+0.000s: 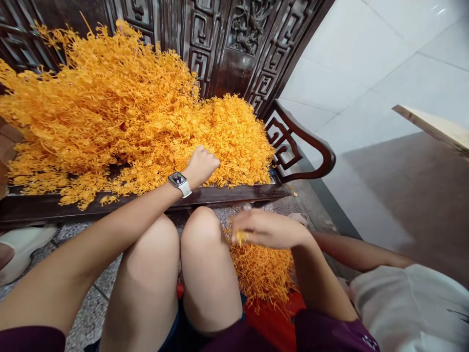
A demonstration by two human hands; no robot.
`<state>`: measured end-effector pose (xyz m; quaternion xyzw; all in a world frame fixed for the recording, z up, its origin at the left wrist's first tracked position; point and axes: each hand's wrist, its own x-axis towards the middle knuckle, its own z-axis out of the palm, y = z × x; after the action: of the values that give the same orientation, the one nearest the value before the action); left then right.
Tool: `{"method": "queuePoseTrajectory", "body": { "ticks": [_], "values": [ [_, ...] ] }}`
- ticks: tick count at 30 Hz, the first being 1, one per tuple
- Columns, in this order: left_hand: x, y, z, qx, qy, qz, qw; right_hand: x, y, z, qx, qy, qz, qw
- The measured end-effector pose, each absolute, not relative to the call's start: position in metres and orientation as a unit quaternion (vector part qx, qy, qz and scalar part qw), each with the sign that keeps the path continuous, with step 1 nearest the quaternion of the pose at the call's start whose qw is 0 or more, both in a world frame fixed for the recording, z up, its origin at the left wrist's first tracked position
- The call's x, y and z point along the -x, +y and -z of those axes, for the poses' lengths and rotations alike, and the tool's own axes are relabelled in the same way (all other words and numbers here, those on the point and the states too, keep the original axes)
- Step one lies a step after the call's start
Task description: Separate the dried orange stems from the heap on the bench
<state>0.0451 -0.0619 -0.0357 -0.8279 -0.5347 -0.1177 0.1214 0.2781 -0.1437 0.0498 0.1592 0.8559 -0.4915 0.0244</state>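
Observation:
Heaped on a dark wooden bench is a large pile of orange plastic-like sprigs (pixel 120 107). My left hand (pixel 203 165), with a watch (pixel 178 179) on its wrist, is at the pile's front edge; its fingers are curled and whatever they hold is hidden. To the right of my knees, my right hand (pixel 269 228) is closed on a small yellow-orange piece (pixel 240 237). Below that hand, a second heap of thin orange stems (pixel 266 274) lies on something red (pixel 271 325).
The bench (pixel 234 194) has a carved back (pixel 238 73) and a curved armrest (pixel 326 159). Another person's forearm (pixel 355 250) and pale clothing (pixel 414 308) are at the right. A light shoe (pixel 25 249) shows at the left. A board edge (pixel 432 128) juts in at the upper right.

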Motion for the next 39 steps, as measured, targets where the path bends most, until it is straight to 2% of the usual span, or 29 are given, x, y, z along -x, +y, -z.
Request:
{"method": "queuePoseTrajectory", "body": {
  "ticks": [1, 2, 3, 6, 7, 8, 9, 11, 12, 14, 19, 24, 27, 30, 32, 35, 37, 39],
  "values": [
    [-0.045, -0.062, 0.036, 0.829, -0.534, 0.116, 0.119, -0.279, -0.147, -0.053, -0.090, 0.874, 0.470, 0.086],
    [-0.045, -0.061, 0.036, 0.830, -0.533, 0.114, 0.118, -0.280, -0.148, -0.056, -0.039, 0.889, 0.443, 0.112],
    [-0.044, -0.061, 0.037, 0.831, -0.531, 0.113, 0.117, -0.279, -0.147, -0.056, -0.034, 0.913, 0.398, 0.083],
    [-0.045, -0.061, 0.037, 0.832, -0.530, 0.112, 0.123, -0.267, -0.142, -0.045, -0.222, 0.943, 0.167, -0.183],
    [-0.046, -0.061, 0.037, 0.831, -0.531, 0.111, 0.125, -0.262, -0.141, -0.038, -0.294, 0.908, 0.148, -0.258],
    [-0.047, -0.061, 0.036, 0.830, -0.532, 0.109, 0.125, -0.256, -0.142, -0.030, -0.349, 0.864, 0.201, -0.303],
    [-0.047, -0.062, 0.035, 0.830, -0.533, 0.108, 0.123, -0.250, -0.145, -0.022, -0.380, 0.807, 0.323, -0.315],
    [-0.049, -0.064, 0.033, 0.833, -0.531, 0.103, 0.114, -0.243, -0.154, -0.007, -0.381, 0.623, 0.626, -0.275],
    [-0.050, -0.064, 0.033, 0.835, -0.529, 0.101, 0.109, -0.241, -0.158, -0.002, -0.374, 0.523, 0.723, -0.254],
    [-0.052, -0.066, 0.032, 0.838, -0.526, 0.100, 0.103, -0.243, -0.165, 0.005, -0.370, 0.415, 0.796, -0.241],
    [-0.052, -0.066, 0.033, 0.838, -0.517, 0.126, 0.124, -0.263, -0.153, 0.006, -0.402, 0.422, 0.748, -0.316],
    [-0.052, -0.065, 0.033, 0.843, -0.488, 0.173, 0.143, -0.292, -0.121, 0.009, -0.477, 0.556, 0.474, -0.489],
    [-0.053, -0.065, 0.032, 0.850, -0.469, 0.187, 0.149, -0.305, -0.109, 0.009, -0.513, 0.624, 0.394, -0.438],
    [-0.055, -0.065, 0.033, 0.854, -0.458, 0.191, 0.156, -0.309, -0.105, 0.010, -0.510, 0.668, 0.428, -0.333],
    [-0.056, -0.066, 0.033, 0.856, -0.454, 0.188, 0.157, -0.308, -0.107, 0.009, -0.484, 0.700, 0.430, -0.303],
    [-0.056, -0.065, 0.033, 0.858, -0.455, 0.183, 0.153, -0.302, -0.120, 0.000, -0.436, 0.802, 0.320, -0.254],
    [-0.055, -0.064, 0.033, 0.858, -0.460, 0.173, 0.148, -0.293, -0.139, -0.011, -0.363, 0.872, 0.287, -0.159],
    [-0.051, -0.061, 0.034, 0.851, -0.481, 0.152, 0.145, -0.281, -0.164, -0.024, -0.190, 0.900, 0.392, -0.006]
  ]
}}
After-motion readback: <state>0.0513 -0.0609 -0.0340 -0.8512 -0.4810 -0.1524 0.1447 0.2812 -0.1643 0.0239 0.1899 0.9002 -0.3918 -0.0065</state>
